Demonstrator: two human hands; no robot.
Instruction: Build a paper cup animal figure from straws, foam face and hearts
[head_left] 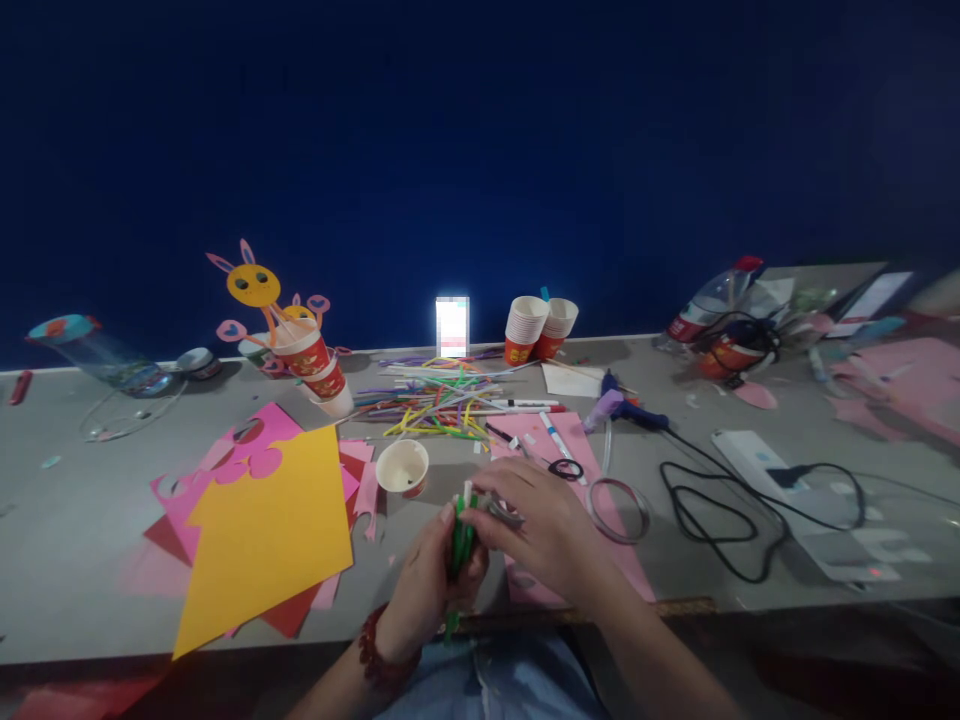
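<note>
Just above the near table edge, my left hand (pixel 424 575) is closed around a small bundle of green stems (pixel 463 545). A short white tip (pixel 468 492) sticks up from the bundle's top. My right hand (pixel 546 510) comes in from the right, its thumb and fingertips closed against the upper end of the bundle. A shiny grey loop (pixel 508 513) shows between the right fingers; its kind is unclear. Part of the green bundle is hidden by my fingers. Beyond my left hand stands an open paper cup (pixel 403 468) with something small inside.
Many coloured stems (pixel 442 400) lie across the table's middle. Yellow paper (pixel 277 530) and pink sheets are left. A rabbit-faced cup figure (pixel 300 350), stacked cups (pixel 525 325) and a lit screen (pixel 452 328) stand behind. At right lie a glue gun (pixel 634 408), a cable and a power strip (pixel 795 500).
</note>
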